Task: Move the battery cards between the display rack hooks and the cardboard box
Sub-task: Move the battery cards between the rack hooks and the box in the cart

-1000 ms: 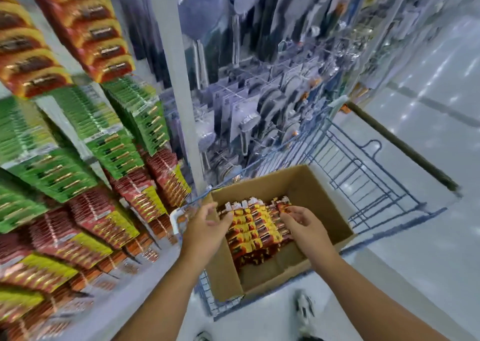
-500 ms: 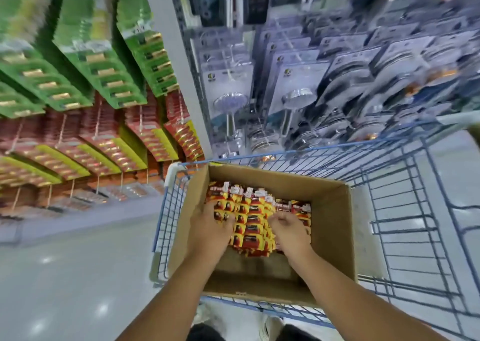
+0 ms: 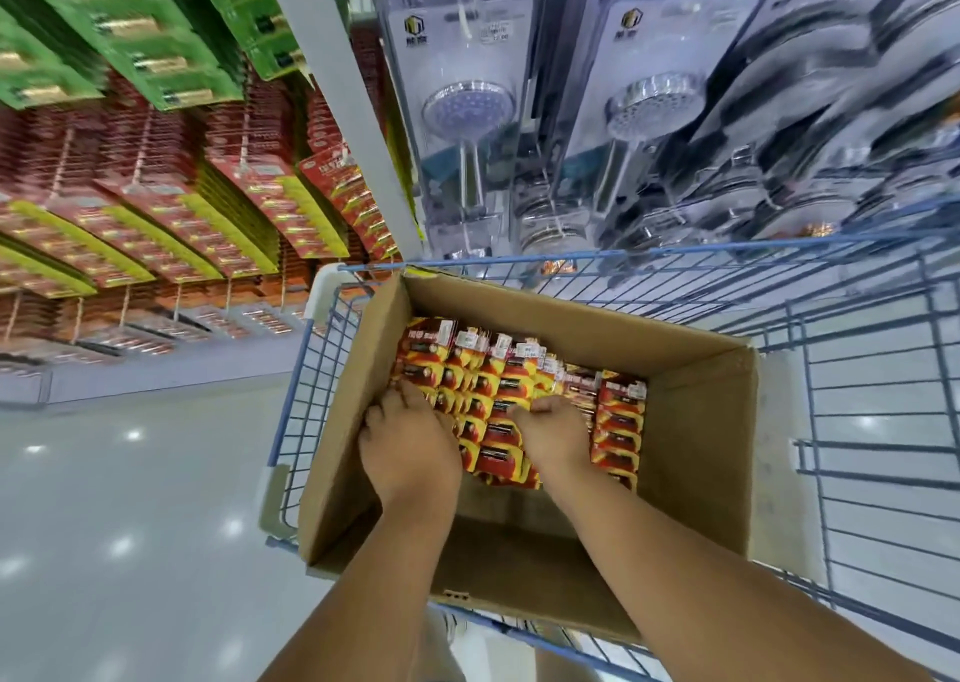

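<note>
Reaching down into the cardboard box [image 3: 696, 453] with both hands, among the battery cards [image 3: 498, 395] packed in rows at the far half of it. Left hand [image 3: 410, 447] lying palm down over the near left rows, fingers bent over the card tops, fingertips lost among the packs, so cannot tell whether gripping a bundle or merely resting on it. Right hand [image 3: 550, 434] set just beside, at the middle of the rows, fingers curled down round the top edges of a few cards, thumb tucked out of sight; looks like pinching hold of them, though the exact hold hidden. Red and yellow cards standing on edge and leaning back, white price stickers showing along their tops, one further stack at the right end lying apart from the hands. Near half of the box showing bare brown floor. Box sitting inside a blue wire shopping cart [image 3: 857, 369], pressed against its left side, open mesh stretching away to the right. Hanging on the display rack hooks [image 3: 140, 151] to the upper left: more red battery cards [image 3: 244, 214] with yellow bands, green cards [image 3: 130, 47] above them. Beyond a grey upright post [image 3: 343, 110], packaged shower heads [image 3: 467, 115] hanging right above the cart's far rim. Glossy pale floor [image 3: 130, 525] to the left, dotted with light reflections.
</note>
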{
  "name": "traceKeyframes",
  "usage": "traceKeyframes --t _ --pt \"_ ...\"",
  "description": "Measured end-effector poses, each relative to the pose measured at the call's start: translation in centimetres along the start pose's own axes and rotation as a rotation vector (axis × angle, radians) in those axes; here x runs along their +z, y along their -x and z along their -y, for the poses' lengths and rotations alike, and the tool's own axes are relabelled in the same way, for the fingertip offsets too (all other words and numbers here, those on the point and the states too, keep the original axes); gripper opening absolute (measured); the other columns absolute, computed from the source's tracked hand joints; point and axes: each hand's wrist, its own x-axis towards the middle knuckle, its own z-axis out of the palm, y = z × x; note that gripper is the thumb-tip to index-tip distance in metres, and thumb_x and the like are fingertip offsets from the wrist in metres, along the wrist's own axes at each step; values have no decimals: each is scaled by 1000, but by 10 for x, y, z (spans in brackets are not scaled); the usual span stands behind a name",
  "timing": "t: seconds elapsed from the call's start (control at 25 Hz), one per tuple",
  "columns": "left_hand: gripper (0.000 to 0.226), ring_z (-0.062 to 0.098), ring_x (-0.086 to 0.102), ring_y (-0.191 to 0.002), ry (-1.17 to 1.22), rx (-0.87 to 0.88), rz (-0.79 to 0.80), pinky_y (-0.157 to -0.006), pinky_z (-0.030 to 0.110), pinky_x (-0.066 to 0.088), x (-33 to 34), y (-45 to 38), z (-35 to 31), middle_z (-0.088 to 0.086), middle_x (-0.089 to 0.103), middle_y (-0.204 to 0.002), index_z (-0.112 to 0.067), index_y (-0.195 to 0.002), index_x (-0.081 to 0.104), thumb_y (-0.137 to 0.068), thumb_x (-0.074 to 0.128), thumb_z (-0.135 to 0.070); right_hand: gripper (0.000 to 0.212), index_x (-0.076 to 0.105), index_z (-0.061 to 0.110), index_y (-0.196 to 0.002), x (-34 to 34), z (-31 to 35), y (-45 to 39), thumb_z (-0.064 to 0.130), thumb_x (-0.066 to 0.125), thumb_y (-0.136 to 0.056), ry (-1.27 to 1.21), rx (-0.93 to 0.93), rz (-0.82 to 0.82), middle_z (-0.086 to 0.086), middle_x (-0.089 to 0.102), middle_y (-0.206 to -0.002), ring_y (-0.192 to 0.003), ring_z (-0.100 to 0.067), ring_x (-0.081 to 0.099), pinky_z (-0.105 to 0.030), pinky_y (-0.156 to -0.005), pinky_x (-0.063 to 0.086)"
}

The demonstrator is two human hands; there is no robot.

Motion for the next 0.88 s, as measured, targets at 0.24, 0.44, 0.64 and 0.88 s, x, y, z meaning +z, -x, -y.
traceKeyframes --t 0.24,0.44,0.64,0.88 --pt "44 21 52 -129 97 67 -10 -104 35 49 1 4 10 3 57 -139 -22 -139 56 -103 49 -47 52 58 7 -141 1 2 1 31 71 -97 -91 8 89 -6 65 -134 -127 -26 60 -30 -96 46" --pt "38 30 42 -141 382 30 69 -110 52 48 9 12 9 8 42 -154 -26 -133 56 -103 51 -48 11 67 23 -105 -11 -3 5 32 68 -99 -188 23 121 4 72 -111 -105 -20 70 -35 -84 61" --pt "74 32 48 -136 530 -185 111 -109 50 47 2 10 3 9 55 -139 -21 -140 42 -83 83 -44 7 67 27 -108 -30 -7 19 29 65 -101 -261 16 123 5 74 -109 -102 -18 72 -40 -89 62" --pt "105 27 50 -132 691 -147 31 -94 42 56 -22 36 10 7 39 -144 -25 -155 18 -78 87 -41 8 65 26 -109 -76 1 52 24 65 -102 -318 -46 215 5 77 -105 -89 -15 78 -31 -72 63"
